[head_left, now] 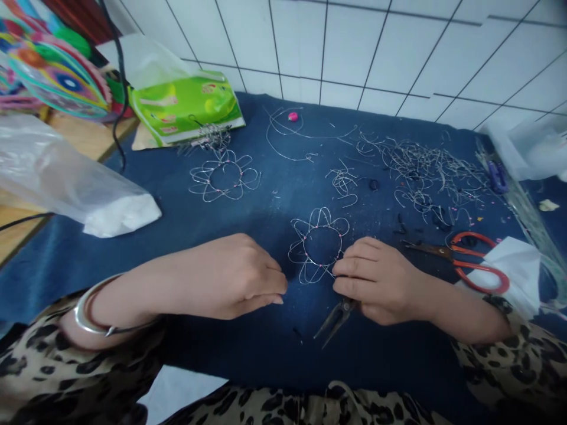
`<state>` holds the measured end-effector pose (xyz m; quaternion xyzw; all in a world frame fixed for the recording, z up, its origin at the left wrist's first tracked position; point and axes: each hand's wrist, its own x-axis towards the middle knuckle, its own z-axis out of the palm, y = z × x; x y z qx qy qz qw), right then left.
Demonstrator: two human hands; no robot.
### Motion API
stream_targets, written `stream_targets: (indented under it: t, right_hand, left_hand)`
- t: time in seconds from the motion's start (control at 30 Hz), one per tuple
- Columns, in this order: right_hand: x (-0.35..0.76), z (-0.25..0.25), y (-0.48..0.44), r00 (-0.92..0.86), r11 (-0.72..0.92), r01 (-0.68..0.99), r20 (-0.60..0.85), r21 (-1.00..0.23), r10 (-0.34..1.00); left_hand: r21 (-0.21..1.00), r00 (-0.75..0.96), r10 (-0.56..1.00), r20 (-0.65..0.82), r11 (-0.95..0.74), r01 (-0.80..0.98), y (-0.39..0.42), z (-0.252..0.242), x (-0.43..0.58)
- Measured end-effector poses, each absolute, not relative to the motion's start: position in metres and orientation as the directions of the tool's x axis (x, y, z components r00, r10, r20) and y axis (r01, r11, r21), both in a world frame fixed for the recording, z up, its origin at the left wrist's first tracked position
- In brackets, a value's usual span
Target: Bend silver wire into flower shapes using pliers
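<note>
A wire flower frame with small pink beads [319, 245] lies on the dark blue cloth [266, 195] between my hands. My right hand [376, 280] is closed, its fingertips pinching the frame's lower right edge, and dark pliers [339, 316] stick out beneath the palm. My left hand [234, 277] rests on the cloth just left of the frame with its fingers curled together; what it holds, if anything, is hidden. A silver bangle [91, 313] circles that wrist.
A second wire flower [224, 177] lies further back. Wire scraps [420, 165] are heaped at the right. Red-handled scissors [469, 260] lie by white paper [514, 265]. A green tissue pack [186, 106], a clear plastic bag [66, 177] and a pink bead [293, 116] are also there.
</note>
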<state>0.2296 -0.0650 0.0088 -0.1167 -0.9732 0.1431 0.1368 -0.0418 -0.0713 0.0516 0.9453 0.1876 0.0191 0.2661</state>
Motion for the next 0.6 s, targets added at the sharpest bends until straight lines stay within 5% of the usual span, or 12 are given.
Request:
stream_targets:
  t: [0.3,0.6]
  right_hand:
    - [0.22,0.011,-0.076,-0.976,0.957,0.172,0.094,-0.234,0.198]
    - [0.217,0.015,-0.077,-0.971,0.943,0.204,0.068,-0.263,0.229]
  left_hand:
    - [0.473,0.928,0.358,-0.098,-0.804,0.36,-0.07,0.05,-0.041]
    - [0.332,0.877,0.475,0.074,-0.841,0.428,-0.069,0.048,-0.04]
